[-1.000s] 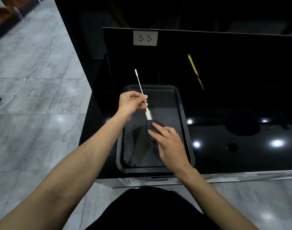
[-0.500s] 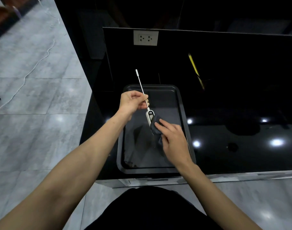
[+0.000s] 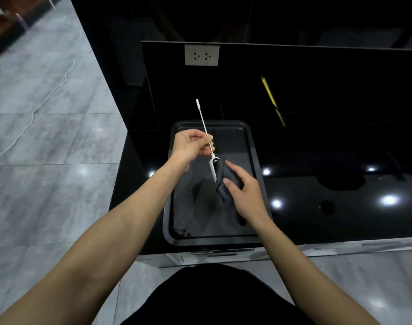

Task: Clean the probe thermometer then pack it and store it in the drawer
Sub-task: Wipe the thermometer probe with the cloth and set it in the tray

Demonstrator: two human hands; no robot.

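A white probe thermometer [image 3: 213, 168] with a long thin probe hangs over a black tray [image 3: 254, 146]. My left hand [image 3: 191, 144] pinches the probe near its middle, and the tip points up and away from me. My right hand [image 3: 241, 186] holds a dark cloth [image 3: 223, 181] folded around the right side and lower end of the thermometer's white body. The cloth hides part of the body. A strip of the body with a black button near its top stays visible.
The tray lies on a glossy black counter [image 3: 317, 207] near its front edge. A yellow pencil-like stick [image 3: 271, 100] lies further back on the right. A white socket [image 3: 201, 55] is set in the black back panel. Grey tiled floor with a white cable [image 3: 48, 99] lies to the left.
My right hand lifted the dark cloth from the tray floor up to the thermometer body and wrapped it around the body. My left hand kept its grip on the probe.
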